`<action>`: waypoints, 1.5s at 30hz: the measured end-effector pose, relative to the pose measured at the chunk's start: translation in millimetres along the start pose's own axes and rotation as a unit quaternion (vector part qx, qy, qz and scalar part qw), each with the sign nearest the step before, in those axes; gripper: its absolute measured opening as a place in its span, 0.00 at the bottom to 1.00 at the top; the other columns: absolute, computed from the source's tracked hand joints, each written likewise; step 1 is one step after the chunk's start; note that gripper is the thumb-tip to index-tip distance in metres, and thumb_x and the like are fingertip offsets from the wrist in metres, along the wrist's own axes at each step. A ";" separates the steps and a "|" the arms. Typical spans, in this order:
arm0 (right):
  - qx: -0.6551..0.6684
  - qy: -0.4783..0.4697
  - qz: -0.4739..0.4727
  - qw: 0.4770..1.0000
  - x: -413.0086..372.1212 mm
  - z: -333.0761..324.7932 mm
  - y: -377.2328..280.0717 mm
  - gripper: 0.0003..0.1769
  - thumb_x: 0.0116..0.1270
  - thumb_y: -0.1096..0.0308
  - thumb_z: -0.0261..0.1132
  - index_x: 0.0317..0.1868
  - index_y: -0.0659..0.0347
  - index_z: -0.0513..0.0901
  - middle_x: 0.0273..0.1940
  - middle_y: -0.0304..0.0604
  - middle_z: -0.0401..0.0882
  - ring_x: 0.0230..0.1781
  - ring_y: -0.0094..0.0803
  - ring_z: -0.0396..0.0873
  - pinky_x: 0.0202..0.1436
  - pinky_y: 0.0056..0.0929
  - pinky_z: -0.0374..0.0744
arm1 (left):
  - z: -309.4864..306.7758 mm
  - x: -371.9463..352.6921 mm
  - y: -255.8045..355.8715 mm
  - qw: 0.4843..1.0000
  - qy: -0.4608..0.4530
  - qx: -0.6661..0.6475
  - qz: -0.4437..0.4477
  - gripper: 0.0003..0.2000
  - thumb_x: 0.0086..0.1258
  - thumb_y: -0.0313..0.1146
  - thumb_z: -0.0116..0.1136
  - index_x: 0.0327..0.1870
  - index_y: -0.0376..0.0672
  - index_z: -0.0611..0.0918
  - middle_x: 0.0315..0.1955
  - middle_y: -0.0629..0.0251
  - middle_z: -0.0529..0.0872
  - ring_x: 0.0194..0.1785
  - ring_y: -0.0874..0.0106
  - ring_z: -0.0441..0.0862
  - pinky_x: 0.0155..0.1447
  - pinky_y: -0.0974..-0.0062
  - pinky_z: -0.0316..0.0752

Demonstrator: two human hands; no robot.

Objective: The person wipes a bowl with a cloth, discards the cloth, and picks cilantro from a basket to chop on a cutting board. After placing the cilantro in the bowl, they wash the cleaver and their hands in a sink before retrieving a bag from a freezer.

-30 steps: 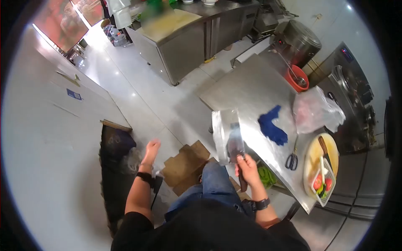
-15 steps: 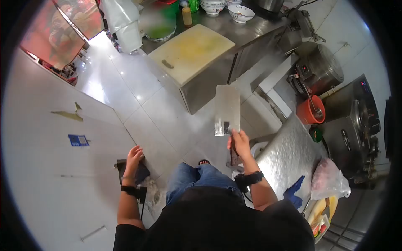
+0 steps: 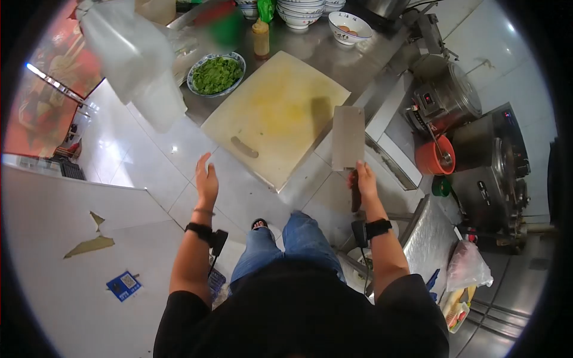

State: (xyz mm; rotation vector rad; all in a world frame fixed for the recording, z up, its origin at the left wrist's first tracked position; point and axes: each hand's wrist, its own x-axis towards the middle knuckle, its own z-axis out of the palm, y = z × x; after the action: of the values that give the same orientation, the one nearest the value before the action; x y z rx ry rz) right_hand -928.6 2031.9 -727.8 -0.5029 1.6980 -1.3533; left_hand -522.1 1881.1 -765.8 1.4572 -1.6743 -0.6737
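My right hand (image 3: pixel 367 181) is wrapped round the dark handle of a cleaver (image 3: pixel 348 139), whose broad blade points away from me and lies beside the right edge of a cutting board (image 3: pixel 274 113). The board is pale with yellow stains and has a slot near its front left corner. Below the board's left side, my left hand (image 3: pixel 206 180) hovers above the floor, fingers apart and holding nothing. Behind the board's left edge sits a bowl of chopped greens (image 3: pixel 216 75).
A sauce bottle (image 3: pixel 261 39), stacked bowls (image 3: pixel 298 13) and a bowl with eggs (image 3: pixel 350 28) stand on the steel counter. Right are an orange bucket (image 3: pixel 434 156), a large pot (image 3: pixel 450 92) and a steel table (image 3: pixel 427 247). White plastic sheeting (image 3: pixel 134 59) hangs at left.
I have moved forward, so the counter and cutting board appear closer. The cleaver stays in my right hand and is now beside the board. My left hand has risen away from the wall side.
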 end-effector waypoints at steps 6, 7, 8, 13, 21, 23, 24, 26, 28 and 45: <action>-0.094 0.034 -0.042 0.994 131.1 11.5 -42.7 0.19 0.71 0.52 0.53 0.30 0.60 0.70 0.16 0.38 0.68 0.09 0.27 0.68 0.12 0.27 0.68 | 75.2 83.9 -7.8 0.994 0.101 0.030 0.000 0.16 0.71 0.32 0.40 0.55 0.37 0.75 0.57 0.49 0.74 0.66 0.50 0.63 0.68 0.58 0.57; -0.099 0.030 -0.040 0.994 157.1 15.1 -48.4 0.19 0.71 0.52 0.53 0.30 0.60 0.70 0.16 0.38 0.68 0.09 0.27 0.68 0.12 0.27 0.68 | 83.4 91.6 -10.6 0.993 0.113 0.029 -0.010 0.18 0.72 0.36 0.40 0.57 0.36 0.73 0.59 0.48 0.72 0.67 0.49 0.61 0.69 0.56 0.55; -0.132 0.032 -0.044 0.990 177.8 18.0 -50.8 0.21 0.71 0.52 0.53 0.29 0.62 0.69 0.15 0.39 0.68 0.09 0.28 0.68 0.13 0.28 0.69 | 90.4 95.4 -12.8 0.993 0.110 0.031 -0.017 0.18 0.72 0.36 0.40 0.57 0.36 0.73 0.59 0.48 0.72 0.67 0.49 0.61 0.69 0.56 0.55; -0.225 0.007 -0.004 0.974 232.6 50.3 -85.8 0.20 0.71 0.54 0.53 0.29 0.63 0.71 0.14 0.38 0.67 0.10 0.28 0.69 0.12 0.29 0.67 | 107.4 101.4 -9.3 0.982 0.161 0.098 -0.025 0.21 0.73 0.39 0.38 0.62 0.35 0.66 0.61 0.46 0.68 0.69 0.49 0.57 0.71 0.58 0.52; -0.494 -0.171 -0.131 0.843 208.2 141.2 -46.3 0.16 0.68 0.55 0.56 0.39 0.60 0.81 0.25 0.52 0.80 0.26 0.46 0.79 0.33 0.38 0.77 | 107.3 98.8 -7.1 0.982 0.181 -0.001 -0.054 0.24 0.74 0.42 0.37 0.63 0.34 0.64 0.63 0.46 0.66 0.70 0.49 0.56 0.71 0.58 0.51; -0.473 -0.161 -0.102 0.860 176.9 165.8 -35.6 0.16 0.68 0.55 0.56 0.38 0.60 0.81 0.28 0.53 0.81 0.30 0.49 0.80 0.35 0.40 0.77 | 107.4 97.1 -10.0 0.982 0.183 -0.023 -0.043 0.24 0.74 0.44 0.36 0.63 0.34 0.63 0.64 0.46 0.65 0.70 0.49 0.56 0.71 0.58 0.51; -0.438 -0.177 -0.095 0.876 163.8 173.8 -31.1 0.16 0.68 0.55 0.57 0.38 0.61 0.81 0.25 0.52 0.80 0.26 0.45 0.79 0.32 0.38 0.76 | 106.9 96.4 -9.8 0.981 0.186 -0.030 -0.039 0.25 0.74 0.44 0.36 0.64 0.34 0.62 0.64 0.45 0.64 0.71 0.49 0.55 0.72 0.58 0.50; -0.397 -0.188 -0.082 0.895 143.4 181.4 -30.2 0.17 0.69 0.55 0.57 0.37 0.61 0.80 0.22 0.51 0.79 0.22 0.42 0.79 0.28 0.37 0.76 | 105.3 95.5 -9.8 0.983 0.178 -0.034 -0.032 0.26 0.74 0.45 0.36 0.64 0.34 0.62 0.64 0.45 0.64 0.71 0.49 0.55 0.72 0.58 0.50; -0.265 -0.153 0.085 0.948 124.2 182.7 -44.1 0.19 0.69 0.55 0.57 0.34 0.65 0.78 0.17 0.45 0.74 0.14 0.32 0.73 0.20 0.32 0.72 | 104.3 96.5 -9.8 0.985 0.168 -0.033 -0.030 0.26 0.75 0.47 0.35 0.64 0.34 0.62 0.65 0.46 0.62 0.71 0.49 0.54 0.72 0.58 0.49; -0.186 0.131 0.083 0.970 35.5 166.0 -4.8 0.21 0.72 0.56 0.54 0.29 0.66 0.70 0.14 0.41 0.68 0.09 0.27 0.68 0.13 0.28 0.67 | 105.4 92.9 -35.8 0.969 0.178 -0.165 -0.049 0.21 0.76 0.45 0.34 0.60 0.37 0.60 0.63 0.49 0.66 0.69 0.53 0.60 0.70 0.61 0.53</action>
State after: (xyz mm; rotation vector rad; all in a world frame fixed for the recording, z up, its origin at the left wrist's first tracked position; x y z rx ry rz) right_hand -811.6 1909.3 -739.8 -0.3895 2.1791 -1.0159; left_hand -592.0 1772.2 -831.1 1.3335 -1.1606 -0.6633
